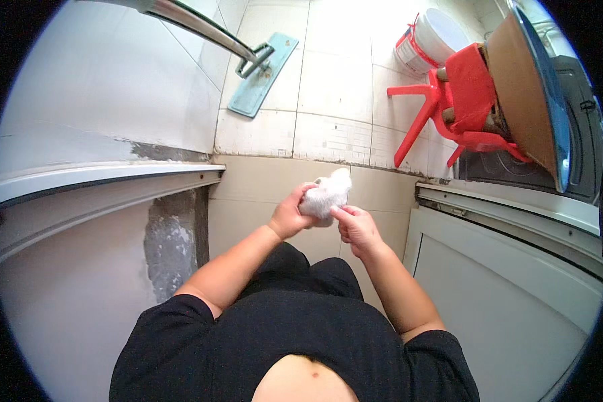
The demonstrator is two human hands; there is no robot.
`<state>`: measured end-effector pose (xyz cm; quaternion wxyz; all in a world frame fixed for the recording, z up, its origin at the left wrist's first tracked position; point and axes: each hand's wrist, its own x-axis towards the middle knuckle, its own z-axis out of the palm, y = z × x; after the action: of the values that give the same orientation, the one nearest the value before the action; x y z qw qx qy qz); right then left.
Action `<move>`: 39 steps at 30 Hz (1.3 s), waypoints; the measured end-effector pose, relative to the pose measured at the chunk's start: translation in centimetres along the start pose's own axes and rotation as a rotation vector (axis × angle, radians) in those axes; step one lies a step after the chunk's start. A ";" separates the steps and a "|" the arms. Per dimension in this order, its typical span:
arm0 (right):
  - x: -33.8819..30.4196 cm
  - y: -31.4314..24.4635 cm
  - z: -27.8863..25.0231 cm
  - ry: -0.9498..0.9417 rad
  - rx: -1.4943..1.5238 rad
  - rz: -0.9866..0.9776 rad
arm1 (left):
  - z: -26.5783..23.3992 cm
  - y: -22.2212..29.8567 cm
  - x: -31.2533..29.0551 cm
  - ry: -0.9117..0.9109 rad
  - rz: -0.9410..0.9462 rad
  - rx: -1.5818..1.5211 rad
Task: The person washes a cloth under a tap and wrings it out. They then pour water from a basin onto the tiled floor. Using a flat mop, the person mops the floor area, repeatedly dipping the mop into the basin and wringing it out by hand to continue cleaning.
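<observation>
A crumpled white bundle (326, 195), soft and slightly see-through like thin plastic or cloth, is held in front of my body at the doorway. My left hand (291, 213) wraps round its left side and underside, with some fingers hidden behind it. At the bundle's lower right edge, my right hand (357, 228) pinches with thumb and forefinger, the other fingers curled in. What the bundle contains, if anything, does not show.
A flat mop (264, 74) with a light blue pad lies on the tiled floor (331, 80) ahead. To the right are a red plastic stool (465, 87), a large tilted basin (526, 94) and a white bucket (432, 40). White door frames (107, 177) flank me, with a white panel (502, 295) at my right.
</observation>
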<state>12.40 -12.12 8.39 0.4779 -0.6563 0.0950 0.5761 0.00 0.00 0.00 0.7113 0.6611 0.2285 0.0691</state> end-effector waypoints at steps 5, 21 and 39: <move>-4.4 -5.7 0.0 -0.030 0.243 -0.165 | -8.3 4.5 4.1 0.087 0.195 -0.168; 0.1 -20.2 4.5 -0.578 1.133 -0.474 | -15.8 25.9 9.2 0.266 0.364 0.841; 13.1 -22.4 12.8 -0.618 0.567 -0.109 | -19.0 29.5 1.8 0.466 -0.449 1.646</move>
<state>23.18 14.64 10.45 0.6753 -0.2993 0.0669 0.6708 -0.32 21.37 27.87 -0.0580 0.8722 0.4693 -0.1255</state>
